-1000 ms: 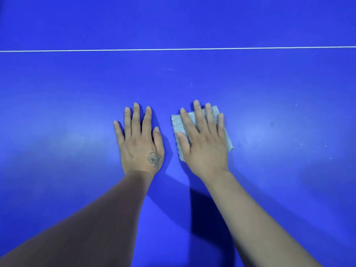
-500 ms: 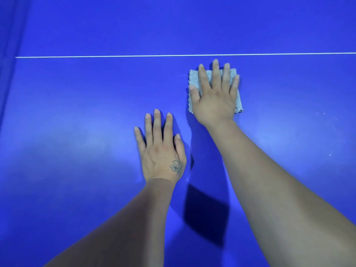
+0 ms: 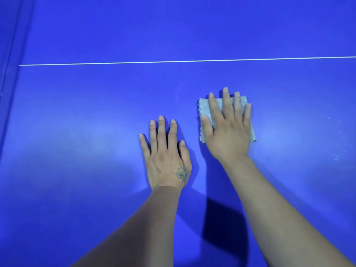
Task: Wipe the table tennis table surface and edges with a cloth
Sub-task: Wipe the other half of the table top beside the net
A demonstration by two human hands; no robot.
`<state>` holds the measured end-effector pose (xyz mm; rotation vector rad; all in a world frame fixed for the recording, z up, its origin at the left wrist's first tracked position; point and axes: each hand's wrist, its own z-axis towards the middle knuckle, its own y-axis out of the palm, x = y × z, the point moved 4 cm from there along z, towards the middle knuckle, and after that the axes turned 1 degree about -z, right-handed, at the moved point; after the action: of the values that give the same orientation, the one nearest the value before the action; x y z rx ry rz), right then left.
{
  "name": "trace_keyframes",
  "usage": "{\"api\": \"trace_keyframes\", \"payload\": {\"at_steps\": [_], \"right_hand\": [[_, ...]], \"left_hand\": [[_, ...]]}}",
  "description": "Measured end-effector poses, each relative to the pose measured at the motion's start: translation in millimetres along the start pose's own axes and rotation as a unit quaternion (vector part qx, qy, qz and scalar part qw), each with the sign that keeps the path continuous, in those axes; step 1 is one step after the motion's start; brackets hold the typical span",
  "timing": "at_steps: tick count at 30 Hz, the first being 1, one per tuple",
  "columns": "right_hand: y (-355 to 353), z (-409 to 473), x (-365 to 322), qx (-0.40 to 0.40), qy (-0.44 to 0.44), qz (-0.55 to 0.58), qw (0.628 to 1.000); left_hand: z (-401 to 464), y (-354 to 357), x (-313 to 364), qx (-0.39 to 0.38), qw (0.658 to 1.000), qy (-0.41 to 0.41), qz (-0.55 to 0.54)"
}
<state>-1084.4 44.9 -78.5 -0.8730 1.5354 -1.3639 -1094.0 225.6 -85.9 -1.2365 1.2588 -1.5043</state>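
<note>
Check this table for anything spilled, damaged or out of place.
Only one thing stands out: pale specks scattered on the blue table near the right edge of view, beyond the cloth under the right hand. They look like unwiped dust or crumbs. The left hand rests flat.

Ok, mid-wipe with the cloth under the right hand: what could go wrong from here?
1. The right hand lies flat on the cloth and does not grip it, so the cloth may bunch or slip out.
2. White specks sit further right on the table; strokes in this lane could miss them.
3. The left hand presses on the bare surface and may leave smudges.
</note>
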Motion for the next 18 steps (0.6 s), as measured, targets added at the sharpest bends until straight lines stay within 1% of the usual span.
{"api": "trace_keyframes", "payload": {"at_steps": [4,9,11,14,16,18], "right_hand": [[2.4,51.8,-8.3,-0.009,0.033,0.004,0.999],[8.8,98.5,-55.7,-0.034,0.017,0.021,0.999],[10.1,100.8,-78.5,-0.04,-0.004,0.028,0.999],[13.5,81.3,-101.9,-0.041,-0.074,0.042,0.996],[15.4,61.2,-99.6,-0.033,-0.117,0.045,0.992],[13.9,43.4,-80.0,-0.014,-0.124,0.048,0.991]], "left_hand": [[1.0,0.3,0.8,-0.005,1.0,-0.003,-0.002],[1.3,2.5,-0.2,0.003,1.0,0.004,0.009],[2.0,3.7,-1.2,0.009,1.0,0.001,0.01],[2.2,4.0,-1.4,0.015,1.0,-0.01,-0.007],[1.2,3.0,-1.1,0.018,1.0,-0.009,-0.005],[0.0,3.2,-0.7,0.01,1.0,-0.001,-0.007]]}}
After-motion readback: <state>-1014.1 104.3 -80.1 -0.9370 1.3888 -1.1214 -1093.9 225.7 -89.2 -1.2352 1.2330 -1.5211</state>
